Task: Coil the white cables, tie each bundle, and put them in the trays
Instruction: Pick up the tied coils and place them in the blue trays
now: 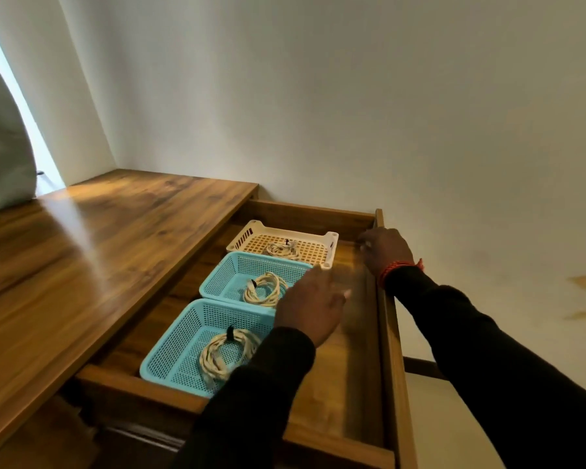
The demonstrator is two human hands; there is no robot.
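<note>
Two hands (310, 308) over three trays (170, 353), three coiled cables (224, 353).

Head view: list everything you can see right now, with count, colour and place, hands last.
Trays: three in a row in the open drawer; cream tray farthest, middle blue tray, near blue tray.
Cable bundles: three, off-white, each coiled with a dark tie, one per tray; far, middle, near.
Drawer: one, brown wood, pulled out.
Desk top: one, brown wood, left of the drawer.
Wall: pale, behind.
Left hand: over the drawer beside the middle tray, blurred.
Right hand: on the drawer's far right corner; red band at the wrist.
</note>
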